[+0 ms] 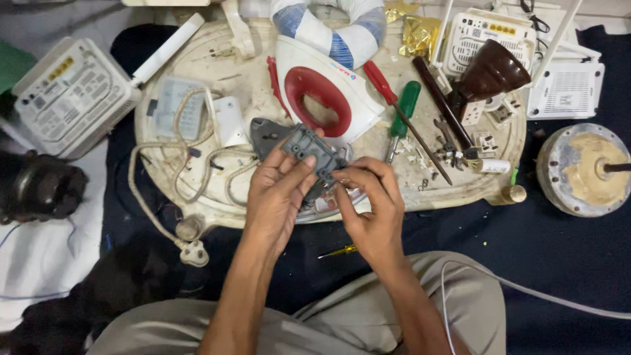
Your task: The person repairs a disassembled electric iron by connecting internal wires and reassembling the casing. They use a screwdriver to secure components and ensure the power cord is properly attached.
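A grey plastic part point(314, 152) is held above the near edge of a round tray point(197, 72), between both hands. The left hand point(279, 194) is closed on its lower left side, thumb laid across the face and fingers curled beneath. The right hand point(374, 210) is pinched on its lower right corner, thumb and forefinger tips meeting on the part; the remaining fingers are folded under. Just behind the part, a white iron point(332, 82) with a red handle opening is seen, its dark soleplate point(266, 135) partly hidden by the left fingers. A braided cord point(141, 190) is looped on the tray's left and ends in a plug point(194, 253). Red point(381, 82) and green point(404, 108) screwdrivers lie to the right. A small yellow screwdriver point(338, 251) lies on the dark cloth below the hands.
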